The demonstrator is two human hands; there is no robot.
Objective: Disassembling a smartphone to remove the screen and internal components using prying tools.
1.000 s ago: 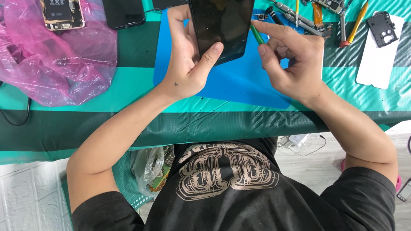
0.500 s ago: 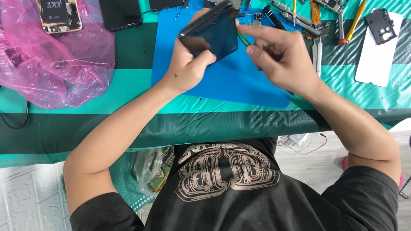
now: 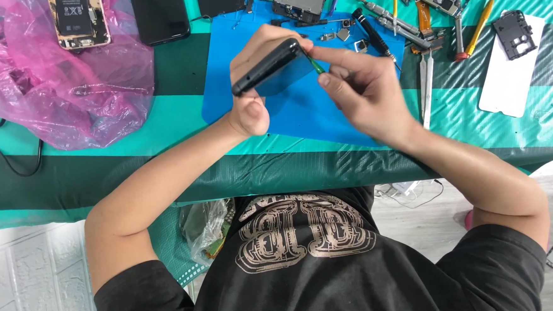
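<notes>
A black smartphone (image 3: pixel 270 67) was gripped edge-up by the left hand (image 3: pixel 257 81) above the blue mat (image 3: pixel 312 112); a green pry tool (image 3: pixel 314 64) was pinched against it by the right hand (image 3: pixel 361 88).

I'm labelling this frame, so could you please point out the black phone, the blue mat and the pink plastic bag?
black phone (image 3: pixel 267 67), head view, its dark edge.
blue mat (image 3: pixel 305 110), head view, bare middle.
pink plastic bag (image 3: pixel 90 96), head view, crumpled right part.
</notes>
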